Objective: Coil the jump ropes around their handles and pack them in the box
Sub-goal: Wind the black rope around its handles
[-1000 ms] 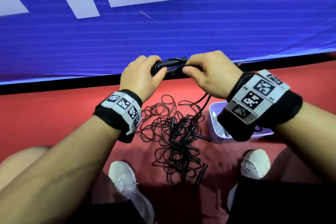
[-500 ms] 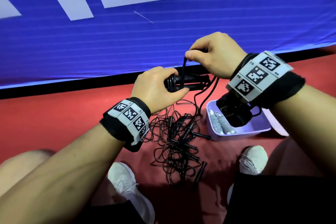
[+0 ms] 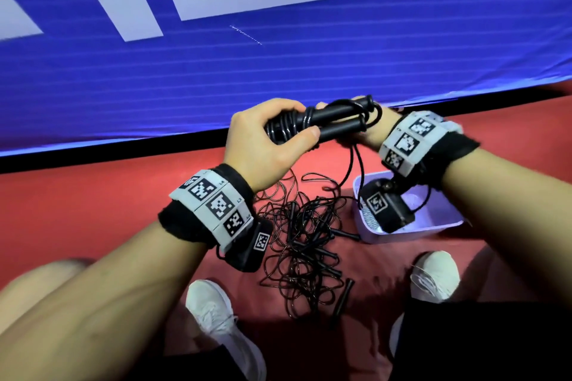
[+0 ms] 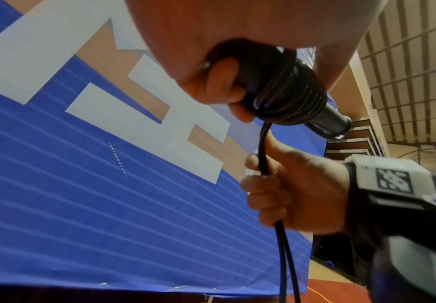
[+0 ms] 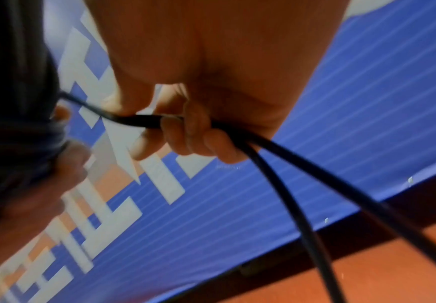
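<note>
My left hand (image 3: 272, 136) grips a pair of black jump rope handles (image 3: 337, 122) held side by side, with rope coiled round their left end (image 4: 287, 100). Just right of the handles, below their tips, my right hand (image 3: 368, 133) pinches the doubled black rope (image 5: 144, 121), which hangs down in two strands (image 4: 287, 256). A tangle of black ropes and handles (image 3: 303, 244) lies on the red floor below my hands. The lilac box (image 3: 411, 232) stands to its right, partly hidden by my right wrist camera.
A blue banner with white letters (image 3: 278, 56) rises just beyond my hands. My two white shoes (image 3: 216, 315) (image 3: 436, 275) flank the tangle. One loose black handle (image 3: 342, 300) lies at the tangle's near edge. Something ribbed and pale (image 3: 368, 216) lies inside the box.
My right hand has swung down from above the handles to below their right end, carrying the rope round. My left hand has lifted the handles and tilted them.
</note>
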Tool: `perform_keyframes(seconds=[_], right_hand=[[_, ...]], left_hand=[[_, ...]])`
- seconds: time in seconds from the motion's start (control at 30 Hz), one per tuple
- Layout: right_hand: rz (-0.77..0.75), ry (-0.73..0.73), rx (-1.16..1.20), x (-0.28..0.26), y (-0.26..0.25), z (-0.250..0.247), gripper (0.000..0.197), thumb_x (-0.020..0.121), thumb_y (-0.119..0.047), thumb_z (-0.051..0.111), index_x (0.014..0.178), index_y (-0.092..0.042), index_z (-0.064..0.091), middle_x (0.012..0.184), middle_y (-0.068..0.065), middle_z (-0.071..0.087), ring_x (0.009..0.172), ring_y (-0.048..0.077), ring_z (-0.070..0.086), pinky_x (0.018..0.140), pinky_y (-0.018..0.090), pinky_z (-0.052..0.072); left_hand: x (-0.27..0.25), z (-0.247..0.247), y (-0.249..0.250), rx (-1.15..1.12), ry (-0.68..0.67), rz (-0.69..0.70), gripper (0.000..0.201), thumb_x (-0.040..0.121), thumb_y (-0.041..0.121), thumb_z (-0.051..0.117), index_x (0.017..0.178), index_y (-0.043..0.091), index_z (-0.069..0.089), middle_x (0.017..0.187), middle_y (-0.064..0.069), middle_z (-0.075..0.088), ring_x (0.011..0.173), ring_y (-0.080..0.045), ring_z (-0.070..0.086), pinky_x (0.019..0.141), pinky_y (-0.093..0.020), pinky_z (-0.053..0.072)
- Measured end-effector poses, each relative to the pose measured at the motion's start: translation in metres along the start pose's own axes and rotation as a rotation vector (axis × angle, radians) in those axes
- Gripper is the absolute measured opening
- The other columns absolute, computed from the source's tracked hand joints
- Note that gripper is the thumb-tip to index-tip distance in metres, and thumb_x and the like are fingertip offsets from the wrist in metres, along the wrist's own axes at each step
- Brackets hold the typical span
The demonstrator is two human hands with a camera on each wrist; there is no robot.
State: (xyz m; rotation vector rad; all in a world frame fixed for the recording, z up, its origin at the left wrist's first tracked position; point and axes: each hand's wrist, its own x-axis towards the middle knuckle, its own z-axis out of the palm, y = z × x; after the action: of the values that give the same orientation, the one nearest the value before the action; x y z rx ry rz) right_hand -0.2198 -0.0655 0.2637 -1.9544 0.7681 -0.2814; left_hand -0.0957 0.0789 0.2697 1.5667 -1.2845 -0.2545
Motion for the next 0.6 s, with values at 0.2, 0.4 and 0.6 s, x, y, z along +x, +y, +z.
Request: perform_keyframes(seconds=[0.2, 0.4, 0.6], right_hand=[[0.04, -0.024, 0.33, -0.01, -0.012, 0.054, 0.047, 0.1, -0.027, 0.034, 0.064, -0.009, 0.058, 0.057, 0.009, 0.045, 0.043, 0.016, 0.035, 0.045, 0.024, 0.03], [-0.039, 0.131, 0.226, -0.012, -0.014, 0.062, 0.018, 0.098, -0.02, 0.039, 0.086, -0.017, 0.052, 0.055, 0.002, 0.048, 0.043, 0.018, 0.047, 0.05, 0.027, 0.04], [-0.042, 0.184, -0.225, -0.009, 0.01, 0.06, 0.022, 0.087, -0.026, 0.059, 0.066, -0.029, 0.053, 0.068, -0.007, 0.058, 0.07, 0.014, 0.055, 0.068, 0.028, 0.041]], left_hand=[[0.006, 0.001, -0.002, -0.111, 0.124, -0.096, 0.036, 0.078, 0.024, 0.069, 0.114, 0.025, 0.064, 0.071, 0.018, 0.058, 0.063, 0.008, 0.054, 0.069, -0.005, 0.04], [0.017, -0.006, -0.01, -0.023, 0.129, -0.143, 0.015, 0.076, 0.03, 0.063, 0.09, 0.035, 0.066, 0.076, 0.019, 0.063, 0.074, 0.001, 0.058, 0.078, -0.019, 0.047], [0.026, -0.012, -0.016, 0.02, 0.22, -0.193, 0.015, 0.074, 0.035, 0.065, 0.088, 0.029, 0.067, 0.074, 0.015, 0.064, 0.076, -0.006, 0.061, 0.081, -0.03, 0.052]])
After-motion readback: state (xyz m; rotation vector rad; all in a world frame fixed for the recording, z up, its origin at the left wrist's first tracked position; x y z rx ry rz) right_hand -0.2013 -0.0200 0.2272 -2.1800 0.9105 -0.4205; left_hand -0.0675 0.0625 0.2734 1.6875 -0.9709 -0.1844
